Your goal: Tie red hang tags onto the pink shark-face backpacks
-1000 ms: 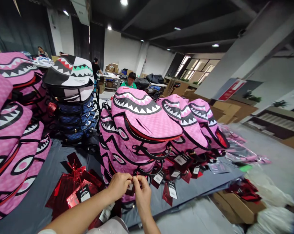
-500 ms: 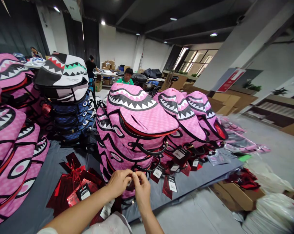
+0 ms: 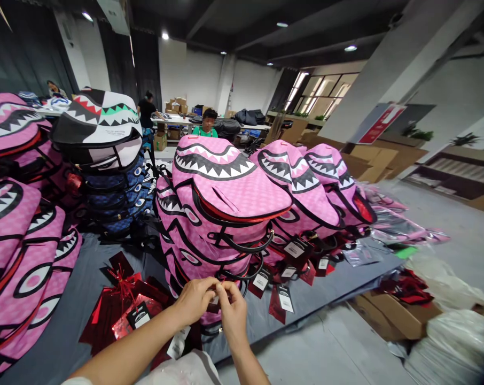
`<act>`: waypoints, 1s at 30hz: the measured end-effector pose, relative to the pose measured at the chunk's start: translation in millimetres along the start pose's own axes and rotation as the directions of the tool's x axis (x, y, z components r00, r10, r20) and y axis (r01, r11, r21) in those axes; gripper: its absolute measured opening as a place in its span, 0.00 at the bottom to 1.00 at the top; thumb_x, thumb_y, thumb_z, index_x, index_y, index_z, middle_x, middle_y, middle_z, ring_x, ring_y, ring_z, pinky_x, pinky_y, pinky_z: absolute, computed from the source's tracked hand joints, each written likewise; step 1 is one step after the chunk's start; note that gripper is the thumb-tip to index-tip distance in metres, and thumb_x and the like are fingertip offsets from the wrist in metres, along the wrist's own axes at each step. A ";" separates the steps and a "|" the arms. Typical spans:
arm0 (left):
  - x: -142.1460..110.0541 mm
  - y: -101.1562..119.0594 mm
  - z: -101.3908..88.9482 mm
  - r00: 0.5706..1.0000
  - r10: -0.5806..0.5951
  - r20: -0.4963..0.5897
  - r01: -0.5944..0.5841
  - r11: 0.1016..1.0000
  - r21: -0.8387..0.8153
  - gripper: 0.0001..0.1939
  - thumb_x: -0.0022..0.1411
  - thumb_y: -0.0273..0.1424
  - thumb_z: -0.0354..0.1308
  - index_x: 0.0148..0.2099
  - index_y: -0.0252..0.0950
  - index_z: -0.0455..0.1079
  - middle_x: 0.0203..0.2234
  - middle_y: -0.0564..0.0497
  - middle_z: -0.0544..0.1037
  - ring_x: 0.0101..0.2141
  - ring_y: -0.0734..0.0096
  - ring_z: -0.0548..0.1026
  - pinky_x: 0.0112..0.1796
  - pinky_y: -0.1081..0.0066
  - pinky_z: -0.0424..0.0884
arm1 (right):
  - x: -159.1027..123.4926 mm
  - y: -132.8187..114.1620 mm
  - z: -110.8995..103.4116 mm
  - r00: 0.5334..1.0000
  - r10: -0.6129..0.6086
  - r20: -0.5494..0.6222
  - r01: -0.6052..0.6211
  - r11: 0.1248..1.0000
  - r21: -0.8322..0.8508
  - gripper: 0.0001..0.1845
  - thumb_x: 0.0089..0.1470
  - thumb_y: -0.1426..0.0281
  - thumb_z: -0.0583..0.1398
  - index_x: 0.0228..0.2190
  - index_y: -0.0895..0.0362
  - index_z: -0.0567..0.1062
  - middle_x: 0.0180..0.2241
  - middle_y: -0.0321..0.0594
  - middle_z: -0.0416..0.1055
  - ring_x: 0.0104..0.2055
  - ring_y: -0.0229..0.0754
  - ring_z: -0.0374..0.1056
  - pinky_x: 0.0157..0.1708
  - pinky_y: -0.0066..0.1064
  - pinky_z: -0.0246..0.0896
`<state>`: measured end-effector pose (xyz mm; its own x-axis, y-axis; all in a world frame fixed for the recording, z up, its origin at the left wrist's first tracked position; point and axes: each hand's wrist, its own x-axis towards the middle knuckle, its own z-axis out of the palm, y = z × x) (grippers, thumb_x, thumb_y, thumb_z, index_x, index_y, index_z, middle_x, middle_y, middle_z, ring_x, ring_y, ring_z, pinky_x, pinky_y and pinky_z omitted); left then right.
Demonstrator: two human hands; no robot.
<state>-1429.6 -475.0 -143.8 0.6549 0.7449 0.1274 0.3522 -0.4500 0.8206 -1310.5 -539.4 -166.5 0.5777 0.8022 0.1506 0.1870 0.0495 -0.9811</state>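
Pink shark-mouth backpacks (image 3: pixel 229 179) with black trim are stacked at the front of the grey table. Close against the lower part of this stack, below a black carry handle (image 3: pixel 242 276), my two hands meet fingertip to fingertip. My left hand (image 3: pixel 196 300) is closed in a pinch, and so is my right hand (image 3: pixel 233 306). What they pinch is too small and covered to make out. A dark tag (image 3: pixel 213 301) shows partly behind the fingers. Left of my hands lies a pile of red hang tags (image 3: pixel 106 313) with red strings, and a black tag with a white label (image 3: pixel 139 316) on top.
More pink backpacks (image 3: pixel 302 182) stand right of the stack, with labelled tags (image 3: pixel 284 299) hanging. Blue backpacks (image 3: pixel 114 198) under a black-and-white one are left. Beyond the grey table's (image 3: pixel 306 307) right edge sits a cardboard box (image 3: pixel 390 315). A person in green (image 3: pixel 205 125) works farther back.
The view has shifted slightly. My hands stay pinched together at almost the same spot, with only a slight movement of the fingers.
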 end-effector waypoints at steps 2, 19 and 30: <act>0.3 0.4 0.7 0.999 -0.026 -0.030 0.027 0.999 0.030 0.10 0.62 0.27 0.50 0.36 0.37 0.73 0.29 0.52 0.79 0.31 0.71 0.75 0.35 0.74 0.65 | 0.4 0.4 -0.7 1.000 0.000 -0.004 0.000 1.000 0.011 0.19 0.52 0.53 0.61 0.25 0.57 0.73 0.25 0.36 0.69 0.30 0.39 0.63 0.33 0.29 0.61; 3.9 5.6 15.4 0.990 -0.118 -0.079 0.125 0.988 0.092 0.07 0.59 0.25 0.52 0.32 0.36 0.71 0.27 0.52 0.77 0.30 0.72 0.73 0.34 0.74 0.64 | 9.2 12.7 -16.9 0.994 0.003 0.113 -0.010 0.998 0.065 0.18 0.54 0.55 0.61 0.23 0.56 0.71 0.24 0.35 0.67 0.28 0.38 0.63 0.30 0.28 0.61; -2.1 10.5 33.0 0.965 -0.218 -0.148 0.231 0.970 0.074 0.07 0.56 0.24 0.54 0.35 0.36 0.73 0.29 0.52 0.78 0.32 0.72 0.74 0.36 0.75 0.65 | 22.6 30.7 -34.7 0.960 -0.041 0.278 0.015 0.995 0.095 0.19 0.55 0.54 0.60 0.23 0.56 0.71 0.24 0.35 0.67 0.28 0.39 0.64 0.30 0.28 0.61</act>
<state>-1405.2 -497.5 -153.8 0.4559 0.8896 0.0268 0.5424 -0.3015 0.7841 -1264.1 -540.4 -189.0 0.3255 0.9334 0.1513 0.1191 0.1183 -0.9858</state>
